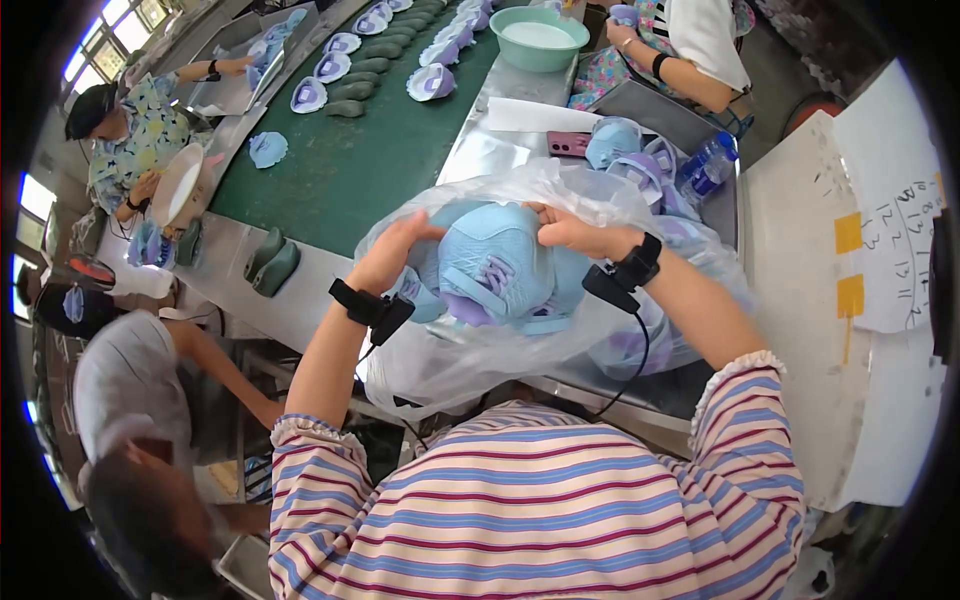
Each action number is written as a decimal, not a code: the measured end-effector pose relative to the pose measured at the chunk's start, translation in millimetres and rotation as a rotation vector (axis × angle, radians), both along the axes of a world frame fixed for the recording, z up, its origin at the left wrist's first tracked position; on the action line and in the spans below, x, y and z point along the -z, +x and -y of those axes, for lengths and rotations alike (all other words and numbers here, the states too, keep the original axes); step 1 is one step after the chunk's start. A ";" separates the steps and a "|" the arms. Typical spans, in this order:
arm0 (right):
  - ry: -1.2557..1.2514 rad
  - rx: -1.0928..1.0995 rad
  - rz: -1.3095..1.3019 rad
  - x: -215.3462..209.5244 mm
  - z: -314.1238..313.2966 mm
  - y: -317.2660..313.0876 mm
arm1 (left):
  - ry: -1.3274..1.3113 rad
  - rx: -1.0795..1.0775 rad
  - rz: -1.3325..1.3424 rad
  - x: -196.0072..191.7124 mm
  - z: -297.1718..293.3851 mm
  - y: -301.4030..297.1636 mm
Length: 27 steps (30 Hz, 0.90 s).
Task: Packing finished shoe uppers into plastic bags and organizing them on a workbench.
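A light blue shoe upper (495,260) with lilac laces stands in front of me over a large clear plastic bag (415,365). My right hand (580,232) pinches its top right edge between thumb and fingers. At its left side is my left hand (395,252), thumb and fingers apart, fingertips reaching the blue material; part of these fingers is hidden. More blue and lilac uppers lie beneath and inside the bag, and a lilac-patterned one (628,345) shows through the plastic at the right. Black bands with small devices circle both my wrists.
A green-topped table (340,180) carries rows of uppers and dark green shoe lasts (265,262). Nearby are a mint basin (540,42), a pink phone (568,145) and a water bottle (708,165). Co-workers sit left and far right; a white board (800,300) borders my right.
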State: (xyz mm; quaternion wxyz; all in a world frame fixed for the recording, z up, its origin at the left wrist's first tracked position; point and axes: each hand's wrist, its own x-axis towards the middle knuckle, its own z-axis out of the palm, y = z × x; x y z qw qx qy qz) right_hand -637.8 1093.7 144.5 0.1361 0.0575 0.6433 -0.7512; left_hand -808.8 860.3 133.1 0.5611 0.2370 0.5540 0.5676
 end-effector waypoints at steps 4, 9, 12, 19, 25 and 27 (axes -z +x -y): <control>0.013 -0.022 -0.077 -6.4 -4.4 -13.2 | 0.012 0.067 -0.408 -41.4 -10.5 40.1; 0.020 0.013 -0.149 -37.0 -7.9 -7.4 | 0.058 -0.046 -0.248 -40.5 2.2 38.9; 0.013 -0.042 -0.014 -34.1 -12.3 -10.0 | 0.058 -0.185 -0.196 -35.3 6.8 30.7; 0.136 0.072 0.059 -33.0 -12.5 -25.6 | 0.196 -0.189 -0.272 -39.3 -6.8 15.5; 0.004 0.084 -0.156 -46.0 5.4 -1.7 | 0.158 -0.116 -0.786 -38.5 -14.7 17.1; -0.512 0.406 -0.318 -56.4 7.4 4.6 | 0.171 0.011 -0.548 -3.3 0.2 -1.6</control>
